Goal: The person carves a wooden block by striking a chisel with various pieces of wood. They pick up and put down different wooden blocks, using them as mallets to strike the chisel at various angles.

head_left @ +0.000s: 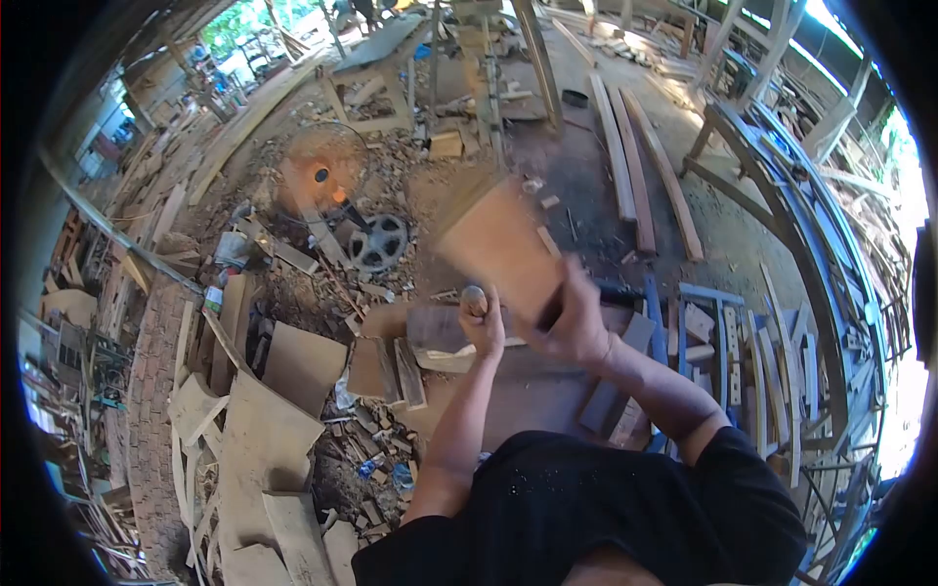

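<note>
My left hand (483, 330) is closed around a short rounded tool handle (474, 299), whose end sticks up above the fingers. To its right, my right hand (578, 317) grips the lower right end of a wooden block (508, 249). The block is raised and tilted, and its upper part is blurred by motion. Below both hands lies a brown work surface (489, 405), with a dark wood piece (445, 327) at its far edge. What the tool's other end looks like is hidden by my left hand.
A fan (322, 176) with a round base (378, 243) stands ahead on the left among wood scraps. Long boards (635, 166) lie on the ground ahead right. Thin wood sheets (264, 459) are at the lower left. A long rack (782, 215) runs along the right.
</note>
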Demonstrator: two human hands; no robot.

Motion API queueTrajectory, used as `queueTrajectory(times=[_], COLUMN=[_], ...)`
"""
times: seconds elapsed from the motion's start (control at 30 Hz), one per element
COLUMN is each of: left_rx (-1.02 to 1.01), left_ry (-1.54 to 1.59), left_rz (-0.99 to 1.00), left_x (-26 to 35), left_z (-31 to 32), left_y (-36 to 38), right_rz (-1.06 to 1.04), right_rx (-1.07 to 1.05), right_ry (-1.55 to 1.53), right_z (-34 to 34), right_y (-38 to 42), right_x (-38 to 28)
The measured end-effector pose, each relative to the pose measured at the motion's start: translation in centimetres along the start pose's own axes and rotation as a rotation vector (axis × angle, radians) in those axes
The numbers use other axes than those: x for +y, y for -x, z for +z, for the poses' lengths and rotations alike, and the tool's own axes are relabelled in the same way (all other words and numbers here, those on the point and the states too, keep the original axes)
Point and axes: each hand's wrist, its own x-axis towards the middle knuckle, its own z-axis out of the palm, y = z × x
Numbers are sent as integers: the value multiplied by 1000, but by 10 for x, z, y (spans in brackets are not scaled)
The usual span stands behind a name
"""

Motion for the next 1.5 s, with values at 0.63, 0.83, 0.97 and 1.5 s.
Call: queueTrajectory(times=[0.63,0.83,0.97,1.5], left_rx=[-17,-30,-30,-26], left_ry=[-56,73,-15,-45], left_rz=[-112,-49,135,-91], left_x=[21,6,-8,21], left_z=[1,-1,-1,-1], left_y=[6,13,10,11], right_rz=[256,220,146,607], right_rx=[-244,-495,-277,-213], right_ry=[153,322,224,168], right_z=[-21,11,-13,5], right_y=[8,67,26,101], right_x=[-29,64,-1,103])
